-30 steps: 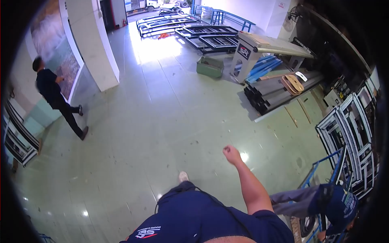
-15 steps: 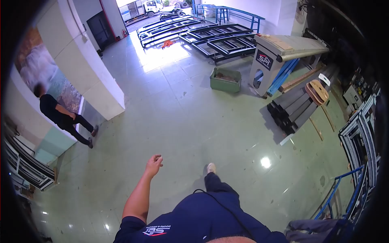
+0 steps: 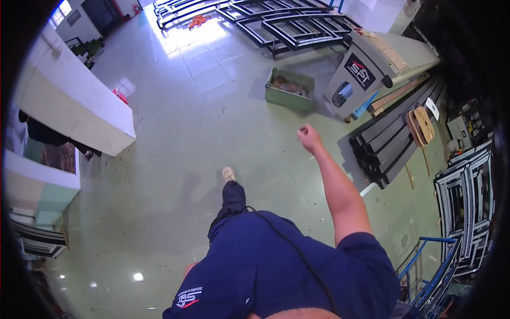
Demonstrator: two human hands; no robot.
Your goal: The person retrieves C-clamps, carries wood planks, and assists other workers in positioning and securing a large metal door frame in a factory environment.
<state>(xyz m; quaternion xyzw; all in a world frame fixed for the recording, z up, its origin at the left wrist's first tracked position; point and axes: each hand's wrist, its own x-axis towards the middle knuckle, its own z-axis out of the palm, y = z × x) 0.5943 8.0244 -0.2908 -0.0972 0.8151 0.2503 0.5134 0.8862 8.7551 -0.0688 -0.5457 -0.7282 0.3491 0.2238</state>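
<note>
My right hand (image 3: 309, 139) swings out in front of me over the floor, its fingers curled into a loose fist. I see nothing held in it. In the view it appears just below the green bin (image 3: 288, 98), apart from it. My left hand is out of sight; only a sliver of skin of the left arm (image 3: 190, 268) shows beside my dark blue shirt (image 3: 265, 260). One shoe (image 3: 228, 174) is stepped forward on the tiled floor.
A grey SPI-marked bench (image 3: 366, 69) and dark long profiles (image 3: 382, 143) with wooden pieces (image 3: 421, 126) on top stand at right. Black frames (image 3: 297, 26) lie ahead. White-edged frames (image 3: 465, 207) lean far right. A person (image 3: 50, 133) is partly behind a pillar (image 3: 79, 95) at left.
I have walked forward and the view has tilted down. My left hand has gone out of view and my right arm has swung into it. The other person is now mostly behind the pillar.
</note>
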